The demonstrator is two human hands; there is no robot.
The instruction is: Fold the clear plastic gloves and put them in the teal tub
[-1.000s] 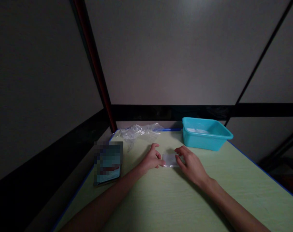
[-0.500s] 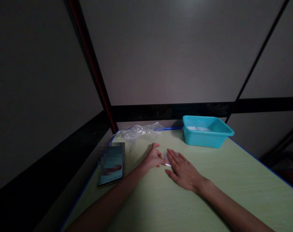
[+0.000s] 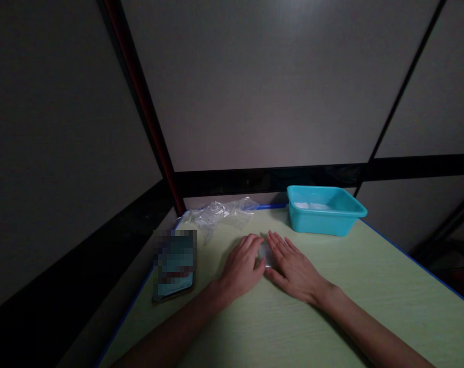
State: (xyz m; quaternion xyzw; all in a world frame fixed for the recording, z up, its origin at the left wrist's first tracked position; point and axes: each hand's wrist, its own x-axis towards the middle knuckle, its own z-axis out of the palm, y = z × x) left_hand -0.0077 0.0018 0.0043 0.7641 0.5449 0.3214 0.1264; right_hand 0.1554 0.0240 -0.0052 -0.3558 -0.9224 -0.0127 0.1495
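A small, pale, see-through plastic packet (image 3: 268, 255) lies flat on the table between my two hands. My right hand (image 3: 293, 266) rests flat over its right part, palm down with the fingers stretched forward and the thumb apart. On the other side my left hand (image 3: 242, 268) is palm down, its fingers bent and its thumb spread from them. The thumb and fingertips are at the packet's left edge; whether they touch it I cannot tell. The right hand covers some of the packet, so its full outline and any contents are hidden.
A turquoise plastic basin (image 3: 324, 222) with something white inside stands at the back right. Crumpled clear plastic wrap (image 3: 216, 214) lies at the back left. A phone or tablet (image 3: 174, 266), its screen blurred out, is at the left edge of the pale green table (image 3: 232, 332).
My left hand has turned palm down, its fingers coming forward beside the packet and its thumb moving down from the packet's surface. My right hand stays flat in nearly the same place.
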